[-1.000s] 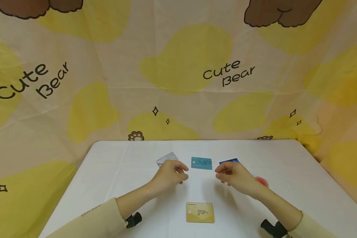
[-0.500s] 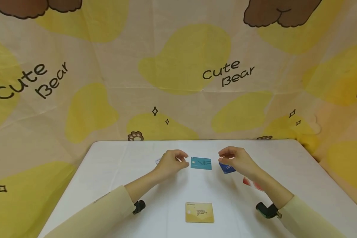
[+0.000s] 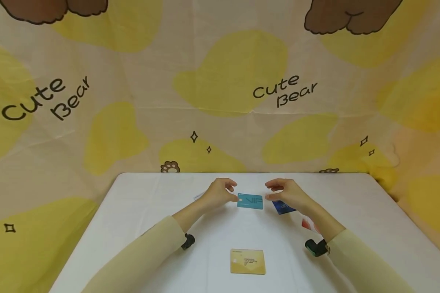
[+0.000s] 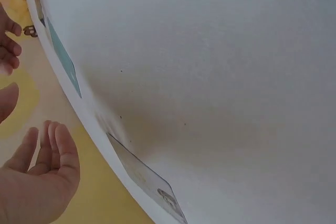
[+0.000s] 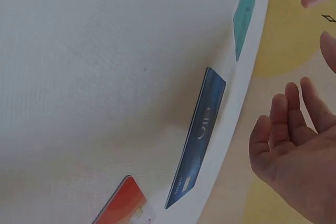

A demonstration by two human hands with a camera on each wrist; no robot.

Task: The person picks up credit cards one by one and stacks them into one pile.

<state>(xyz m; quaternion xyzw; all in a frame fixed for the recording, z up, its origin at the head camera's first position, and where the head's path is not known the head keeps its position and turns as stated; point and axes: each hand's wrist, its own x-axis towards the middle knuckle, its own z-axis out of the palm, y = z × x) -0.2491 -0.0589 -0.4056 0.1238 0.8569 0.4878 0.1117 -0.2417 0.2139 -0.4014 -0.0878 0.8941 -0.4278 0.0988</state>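
Observation:
A teal card [image 3: 250, 201] printed "VIP" lies flat on the white table between the two hands. My left hand [image 3: 218, 194] hovers just left of it, fingers loosely bent and nothing held. On the card's other side, my right hand [image 3: 287, 192] is also raised above the table, with bent fingers and a gap to the thumb. Partly under the right hand's outline is a dark blue card [image 3: 284, 207]. The left hand hides most of a silver-grey card [image 3: 198, 196], which shows better in the left wrist view as a grey card [image 4: 144, 177].
Nearest the body lies a gold card [image 3: 247, 261]. A red and white card [image 3: 306, 224] is partly hidden by the right forearm; its red end [image 5: 123, 203] shows in the right wrist view. Behind the white table [image 3: 150, 211] hangs a patterned yellow cloth [image 3: 220, 89].
Both hands have moved forward, to either side of the teal card. The right forearm now covers more of the red and white card, and more of the blue card shows. The cards stay in place.

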